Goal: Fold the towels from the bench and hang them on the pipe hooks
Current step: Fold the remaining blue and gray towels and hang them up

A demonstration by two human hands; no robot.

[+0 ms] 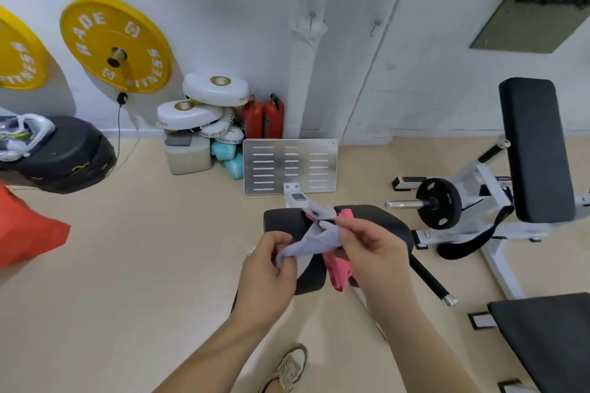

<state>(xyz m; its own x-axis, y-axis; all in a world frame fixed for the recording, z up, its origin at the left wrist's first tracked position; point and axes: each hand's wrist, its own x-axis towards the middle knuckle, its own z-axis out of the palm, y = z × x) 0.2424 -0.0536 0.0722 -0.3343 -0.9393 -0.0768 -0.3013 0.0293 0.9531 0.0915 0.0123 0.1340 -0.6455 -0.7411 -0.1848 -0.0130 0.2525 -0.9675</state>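
Grey towel (311, 241): pinched between left hand (269, 268) and right hand (372, 252), folding judged under way; pink towel (338, 268) left on bench (289, 223) beneath the hands. Pipe hooks (312, 16), well beyond the hands: nothing hung.

Bright, even indoor light; soft shadows on the wall (242, 9); strong wide-angle bending at edges; slightly soft focus.

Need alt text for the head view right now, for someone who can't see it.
Both hands, left hand and right hand, hold a grey towel above a black bench. A pink towel lies on the bench; wall hooks wait beyond.
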